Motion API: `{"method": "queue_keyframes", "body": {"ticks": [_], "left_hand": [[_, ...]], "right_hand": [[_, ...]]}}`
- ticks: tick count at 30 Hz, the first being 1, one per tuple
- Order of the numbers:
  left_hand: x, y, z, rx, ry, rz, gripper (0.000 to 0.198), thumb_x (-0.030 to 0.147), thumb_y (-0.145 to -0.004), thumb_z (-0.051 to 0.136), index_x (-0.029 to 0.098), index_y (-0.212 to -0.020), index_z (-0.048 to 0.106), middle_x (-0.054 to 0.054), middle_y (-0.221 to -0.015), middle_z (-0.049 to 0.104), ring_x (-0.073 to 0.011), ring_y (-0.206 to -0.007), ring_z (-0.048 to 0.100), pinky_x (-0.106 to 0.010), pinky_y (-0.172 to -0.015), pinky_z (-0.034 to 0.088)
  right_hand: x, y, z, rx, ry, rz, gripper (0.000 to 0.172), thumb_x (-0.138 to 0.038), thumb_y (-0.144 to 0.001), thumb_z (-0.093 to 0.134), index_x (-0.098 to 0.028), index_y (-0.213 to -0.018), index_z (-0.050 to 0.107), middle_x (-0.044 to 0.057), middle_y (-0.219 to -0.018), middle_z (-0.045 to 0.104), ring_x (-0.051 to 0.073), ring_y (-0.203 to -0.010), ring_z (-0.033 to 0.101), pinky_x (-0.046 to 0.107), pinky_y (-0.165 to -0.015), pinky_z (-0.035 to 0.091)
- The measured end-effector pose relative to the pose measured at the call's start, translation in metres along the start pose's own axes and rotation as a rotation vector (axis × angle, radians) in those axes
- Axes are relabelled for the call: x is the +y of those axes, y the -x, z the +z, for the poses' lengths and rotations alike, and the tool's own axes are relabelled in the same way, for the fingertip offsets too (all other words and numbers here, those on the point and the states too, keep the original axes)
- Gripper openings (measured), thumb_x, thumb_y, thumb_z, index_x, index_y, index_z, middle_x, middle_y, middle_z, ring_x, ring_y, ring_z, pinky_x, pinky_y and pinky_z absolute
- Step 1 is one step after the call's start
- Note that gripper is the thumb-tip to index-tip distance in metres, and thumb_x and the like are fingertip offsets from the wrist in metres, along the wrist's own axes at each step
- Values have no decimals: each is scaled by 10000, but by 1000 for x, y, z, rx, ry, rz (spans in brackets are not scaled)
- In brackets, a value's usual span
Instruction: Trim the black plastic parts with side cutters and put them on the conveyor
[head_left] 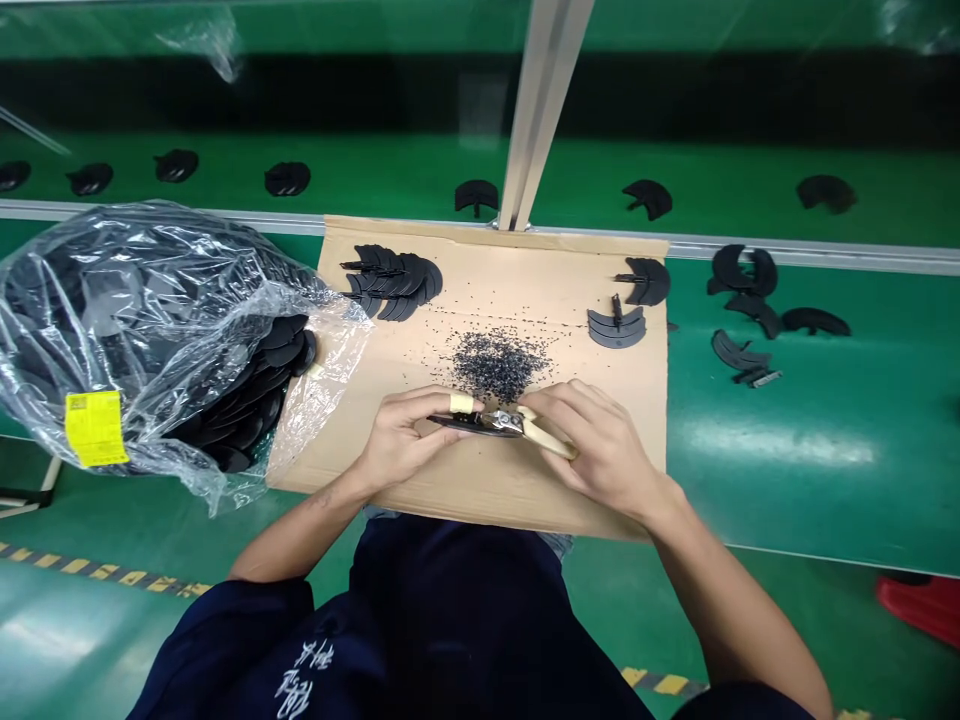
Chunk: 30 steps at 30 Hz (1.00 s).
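Between the thumb and fingers of my left hand (409, 430) is a thin black curved plastic part (480, 428), held nearly edge-on. A pale band wraps one finger of that hand. My right hand (600, 440) is closed around the cream handles of a pair of nippers (546, 436), whose metal jaws meet the right end of the part. Just beyond both hands lies a heap of tiny black clippings (499, 362) on a cardboard sheet (465, 490). Stacked curved black parts (397, 282) rest at the sheet's far left, and several more (616, 325) at its right.
A clear plastic bag (150, 260) full of black parts, with a yellow label (96, 428), bulges at the left. More parts (744, 270) lie on the green table (810, 460) to the right. An upright metal post (544, 110) stands behind the cardboard.
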<state>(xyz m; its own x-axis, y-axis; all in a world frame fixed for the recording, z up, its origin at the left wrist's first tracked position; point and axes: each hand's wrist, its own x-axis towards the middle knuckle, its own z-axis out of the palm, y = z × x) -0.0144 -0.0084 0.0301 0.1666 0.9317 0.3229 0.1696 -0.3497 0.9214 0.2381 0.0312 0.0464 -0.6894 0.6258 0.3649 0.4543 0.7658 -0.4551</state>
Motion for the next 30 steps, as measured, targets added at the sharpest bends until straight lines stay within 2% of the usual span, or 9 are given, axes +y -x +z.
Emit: {"method": "queue_keyframes", "body": {"ticks": [6, 14, 18, 23, 26, 30], "left_hand": [[0, 0, 0, 10, 31, 32, 195, 204, -880, 786, 200, -1074, 810, -81, -965, 819, -161, -874, 777, -243, -774, 644], [0, -1, -1, 6, 5, 57, 195, 211, -892, 774, 206, -1083, 812, -92, -966, 822, -171, -884, 784, -269, -801, 658], [0, -1, -2, -7, -15, 89, 204, 213, -893, 773, 210, -1093, 810, -95, -964, 823, -178, -880, 789, -282, -793, 668], [2, 2, -1, -2, -31, 130, 285, 211, -879, 790, 237, -1163, 792, -82, -968, 826, -176, -874, 791, -284, -796, 673], [3, 5, -1, -8, -37, 140, 313, 226, -862, 808, 233, -1174, 787, -81, -965, 824, -181, -871, 790, -276, -778, 668], [7, 4, -6, -38, -83, 169, 267, 161, -909, 743, 213, -1169, 779, -90, -996, 810, -176, -911, 772, -283, -806, 647]], "right_hand": [[-1, -4, -2, -18, 37, -34, 226, -240, -1018, 506, -145, -1200, 600, 125, -1000, 715, 229, -864, 643, 358, -709, 511], [-2, -6, -2, -30, 43, -30, 249, -266, -1022, 490, -171, -1217, 613, 112, -1001, 708, 222, -847, 624, 360, -703, 483], [-5, -8, -4, -36, 152, -36, 242, -248, -1029, 481, -198, -1203, 641, 93, -954, 703, 210, -799, 582, 347, -670, 449], [-11, -9, -2, 16, 343, -108, 227, -106, -1004, 485, -185, -1087, 680, 36, -774, 666, 167, -671, 509, 315, -591, 394], [-11, -6, 0, 49, 321, -111, 249, -63, -991, 473, -182, -1043, 686, 13, -727, 653, 147, -632, 513, 295, -560, 389], [-3, -1, 4, 75, 224, -30, 221, -114, -1004, 486, -173, -1062, 690, 38, -779, 683, 144, -671, 567, 279, -596, 439]]}}
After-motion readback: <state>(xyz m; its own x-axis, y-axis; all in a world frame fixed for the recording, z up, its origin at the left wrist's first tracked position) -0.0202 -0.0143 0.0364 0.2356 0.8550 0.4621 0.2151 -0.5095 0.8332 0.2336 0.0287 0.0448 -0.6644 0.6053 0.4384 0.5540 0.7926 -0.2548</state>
